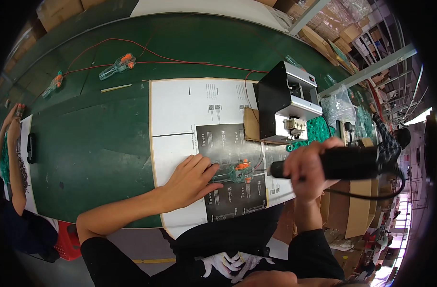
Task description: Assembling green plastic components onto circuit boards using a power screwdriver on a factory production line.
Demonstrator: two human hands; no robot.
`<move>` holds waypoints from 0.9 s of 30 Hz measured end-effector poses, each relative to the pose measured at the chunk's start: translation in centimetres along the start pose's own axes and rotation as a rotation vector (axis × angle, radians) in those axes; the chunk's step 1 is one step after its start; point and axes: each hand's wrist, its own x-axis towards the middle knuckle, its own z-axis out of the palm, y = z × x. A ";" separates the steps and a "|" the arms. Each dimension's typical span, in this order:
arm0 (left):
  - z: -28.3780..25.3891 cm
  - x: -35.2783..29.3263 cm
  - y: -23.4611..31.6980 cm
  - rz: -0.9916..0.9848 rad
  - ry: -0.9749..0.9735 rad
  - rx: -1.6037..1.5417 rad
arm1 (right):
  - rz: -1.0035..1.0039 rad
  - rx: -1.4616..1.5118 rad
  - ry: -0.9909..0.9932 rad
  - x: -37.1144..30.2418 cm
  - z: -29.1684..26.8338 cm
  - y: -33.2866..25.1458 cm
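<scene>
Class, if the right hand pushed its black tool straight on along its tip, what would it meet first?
Probably the orange-and-clear housing at the left hand; the right hand may be raised, though, so the tool could pass above.

Fisheye view, moderately and evenly lit. Dark vignetting rings the scene; the tabletop's [91, 124] far edge bows. A ceiling lamp [419, 116] glares white at right. Motion blur softens the right hand [306, 167]; the left hand [192, 178] is sharper.
</scene>
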 end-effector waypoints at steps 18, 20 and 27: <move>0.1 -0.6 -0.1 -0.010 -0.004 0.029 | 0.092 -0.264 -0.379 -1.9 4.2 3.0; 0.1 -0.5 -0.1 -0.017 -0.004 0.030 | 0.106 -0.239 -0.400 -1.8 3.9 3.3; 0.2 -0.2 -0.1 -0.003 -0.010 0.028 | 0.096 -0.305 -0.406 -1.6 3.6 3.3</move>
